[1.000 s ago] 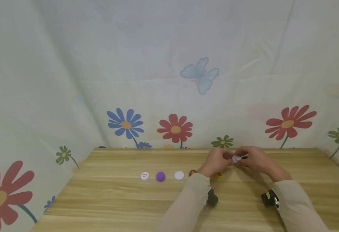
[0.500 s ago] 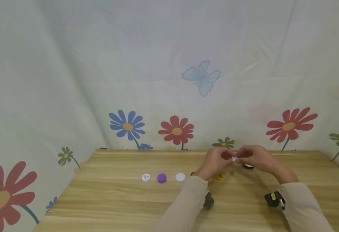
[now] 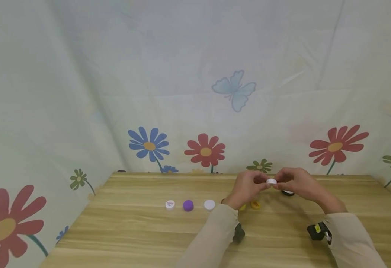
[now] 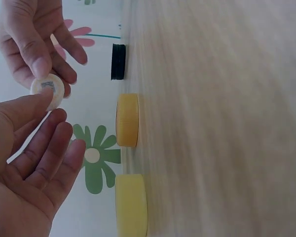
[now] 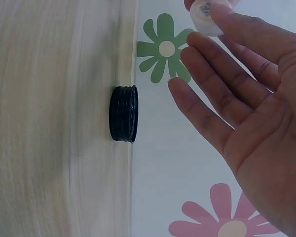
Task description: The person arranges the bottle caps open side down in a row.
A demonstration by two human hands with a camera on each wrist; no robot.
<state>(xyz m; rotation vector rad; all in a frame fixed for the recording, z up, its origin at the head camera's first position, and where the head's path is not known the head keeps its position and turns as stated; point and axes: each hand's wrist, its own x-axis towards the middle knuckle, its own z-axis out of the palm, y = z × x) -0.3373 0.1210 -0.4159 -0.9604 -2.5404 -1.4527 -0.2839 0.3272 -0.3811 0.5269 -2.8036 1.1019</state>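
Observation:
A small white bottle cap (image 3: pixel 271 181) is held above the far part of the table, between both hands. My left hand (image 3: pixel 246 190) pinches it from the left, thumb across its face in the left wrist view. From the other side my right hand (image 3: pixel 297 183) grips the same cap (image 5: pixel 203 19) between thumb and fingertips, its other fingers spread loosely. A grey patterned mark shows on the cap's face. Under the hands a black cap (image 5: pixel 123 113) lies near the table's back edge. An orange-yellow cap (image 4: pixel 127 120) and a yellow cap (image 4: pixel 131 205) sit beside it in line.
Left of the hands, a white printed cap (image 3: pixel 170 205), a purple cap (image 3: pixel 188 205) and a plain white cap (image 3: pixel 209 204) continue the row on the wooden table (image 3: pixel 131 230). A flowered cloth (image 3: pixel 168 93) hangs behind the table.
The white cap has been turned between the fingers, now showing its side and top edge. My right hand has shifted slightly right, uncovering more of the black cap; the view has shifted a little.

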